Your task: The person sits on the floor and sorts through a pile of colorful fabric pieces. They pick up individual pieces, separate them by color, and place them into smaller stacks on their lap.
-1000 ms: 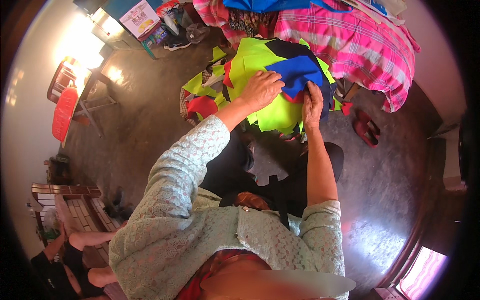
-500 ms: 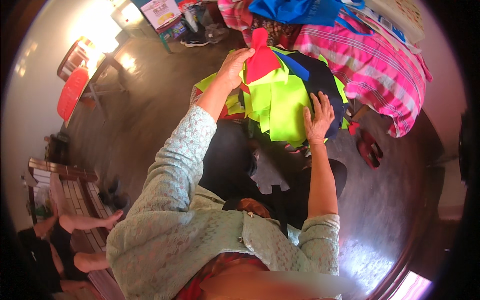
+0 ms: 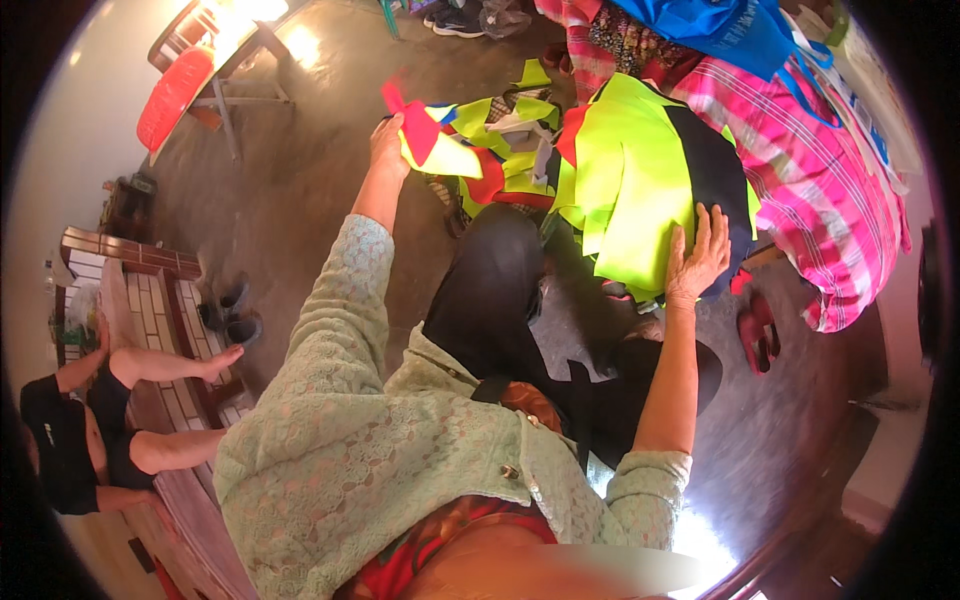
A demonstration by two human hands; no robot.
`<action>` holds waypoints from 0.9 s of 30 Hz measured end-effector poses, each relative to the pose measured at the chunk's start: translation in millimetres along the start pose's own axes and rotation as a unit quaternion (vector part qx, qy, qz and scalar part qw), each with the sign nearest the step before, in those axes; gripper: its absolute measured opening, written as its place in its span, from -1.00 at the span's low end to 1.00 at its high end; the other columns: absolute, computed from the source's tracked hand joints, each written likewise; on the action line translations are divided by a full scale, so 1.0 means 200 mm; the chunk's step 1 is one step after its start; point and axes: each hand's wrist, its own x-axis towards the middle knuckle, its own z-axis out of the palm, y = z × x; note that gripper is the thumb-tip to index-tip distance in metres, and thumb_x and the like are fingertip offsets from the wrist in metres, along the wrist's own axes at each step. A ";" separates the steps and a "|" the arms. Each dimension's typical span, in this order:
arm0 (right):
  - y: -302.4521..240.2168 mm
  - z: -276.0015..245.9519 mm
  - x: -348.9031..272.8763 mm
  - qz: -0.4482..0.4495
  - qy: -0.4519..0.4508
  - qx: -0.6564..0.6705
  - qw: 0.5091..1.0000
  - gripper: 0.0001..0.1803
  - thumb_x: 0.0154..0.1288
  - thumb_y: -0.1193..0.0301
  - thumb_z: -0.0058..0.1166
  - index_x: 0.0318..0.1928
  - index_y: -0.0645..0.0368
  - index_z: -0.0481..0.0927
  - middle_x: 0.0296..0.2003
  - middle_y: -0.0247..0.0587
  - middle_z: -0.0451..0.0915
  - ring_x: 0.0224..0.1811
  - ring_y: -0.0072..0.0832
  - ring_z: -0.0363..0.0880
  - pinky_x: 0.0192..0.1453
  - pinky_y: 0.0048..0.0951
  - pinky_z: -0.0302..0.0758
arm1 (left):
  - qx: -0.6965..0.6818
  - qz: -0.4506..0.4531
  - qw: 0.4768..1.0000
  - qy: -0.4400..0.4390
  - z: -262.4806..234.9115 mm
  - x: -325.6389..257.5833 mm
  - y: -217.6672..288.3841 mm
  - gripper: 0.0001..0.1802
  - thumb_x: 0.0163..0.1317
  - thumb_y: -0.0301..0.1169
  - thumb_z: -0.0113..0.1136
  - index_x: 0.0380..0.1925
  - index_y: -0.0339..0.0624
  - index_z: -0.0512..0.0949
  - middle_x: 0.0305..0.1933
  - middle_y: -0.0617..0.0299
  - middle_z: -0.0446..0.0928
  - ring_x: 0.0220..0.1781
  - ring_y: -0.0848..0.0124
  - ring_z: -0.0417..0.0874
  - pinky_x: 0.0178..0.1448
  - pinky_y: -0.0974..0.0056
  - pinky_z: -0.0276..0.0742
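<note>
A pink striped bag (image 3: 830, 200) fills the upper right. Left of it, the neon yellow fabric stack (image 3: 640, 190) lies under the flat, released right hand (image 3: 697, 258). Upper centre, the left hand (image 3: 388, 150) pinches a red and yellow fabric piece (image 3: 430, 140).

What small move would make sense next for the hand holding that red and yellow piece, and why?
Probably lay the piece down on the loose heap beside it. The left hand holds it lifted off to the side, clear of the stack, while the right hand lies flat on the stack and pins it. The piece looks peeled off already, so setting it aside seems the natural step.
</note>
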 end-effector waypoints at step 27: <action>-0.03 0.01 0.01 -0.003 -0.006 -0.022 1.000 -0.42 0.20 0.03 0.02 0.17 0.05 0.48 0.28 -0.15 0.34 0.39 -0.20 0.19 0.43 -0.07 -0.02 | 0.669 0.183 0.649 -0.313 0.35 0.13 -0.63 -0.30 0.06 -0.05 0.29 0.13 -0.23 0.42 0.42 -0.12 0.13 0.43 0.05 0.19 0.44 0.13 0.16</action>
